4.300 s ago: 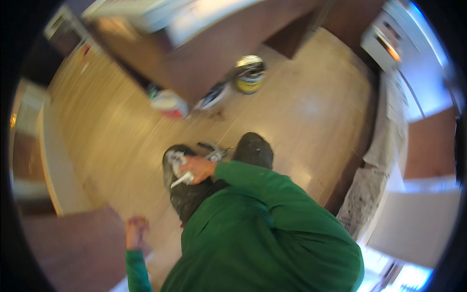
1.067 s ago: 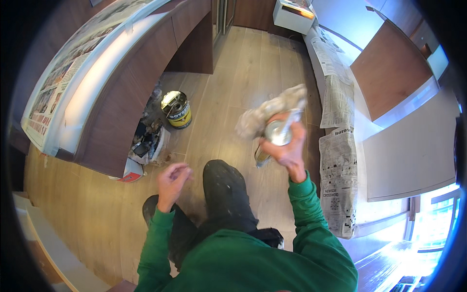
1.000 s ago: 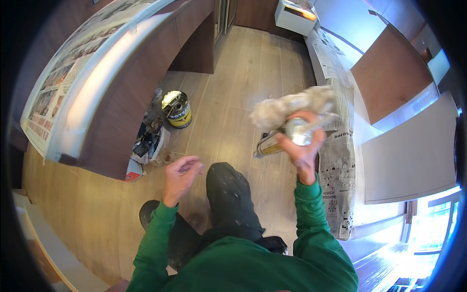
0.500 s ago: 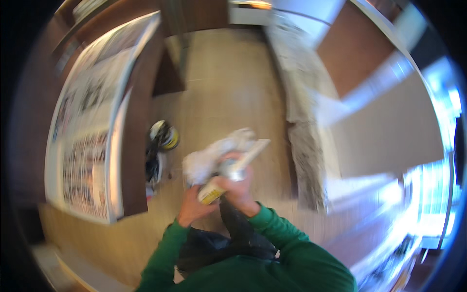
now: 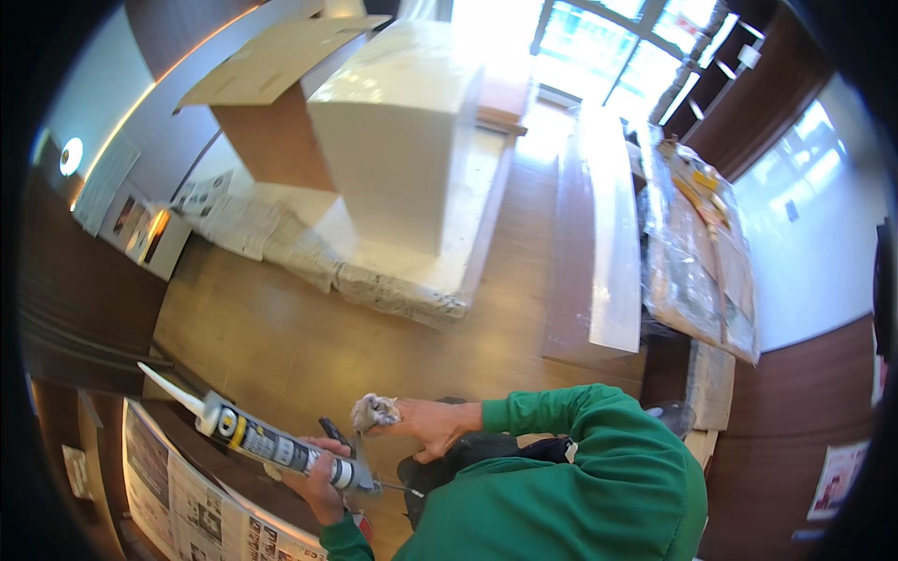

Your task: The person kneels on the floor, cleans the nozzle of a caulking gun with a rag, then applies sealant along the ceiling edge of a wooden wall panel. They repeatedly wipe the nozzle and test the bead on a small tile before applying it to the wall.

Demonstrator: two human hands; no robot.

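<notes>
My left hand is wrapped round a caulking gun loaded with a grey sealant cartridge, which has a yellow band and a dark label. Its long white nozzle points up and to the left. A crumpled, greyish-white rag pokes out of my right hand, whose fingers are closed on it. That hand is close to the rear end of the gun, in front of my body. Part of the gun's handle is hidden behind my left fingers.
A newspaper-covered surface lies at the lower left. Ahead, a wrapped white block stands on a covered platform. Right of it are a long white panel and plastic-wrapped packages. Wood flooring runs between.
My view has swung to the right, bringing the window and wrapped packages into sight. My hands were together around the cartridge and rag; now the gun is in my left, the rag in my right.
</notes>
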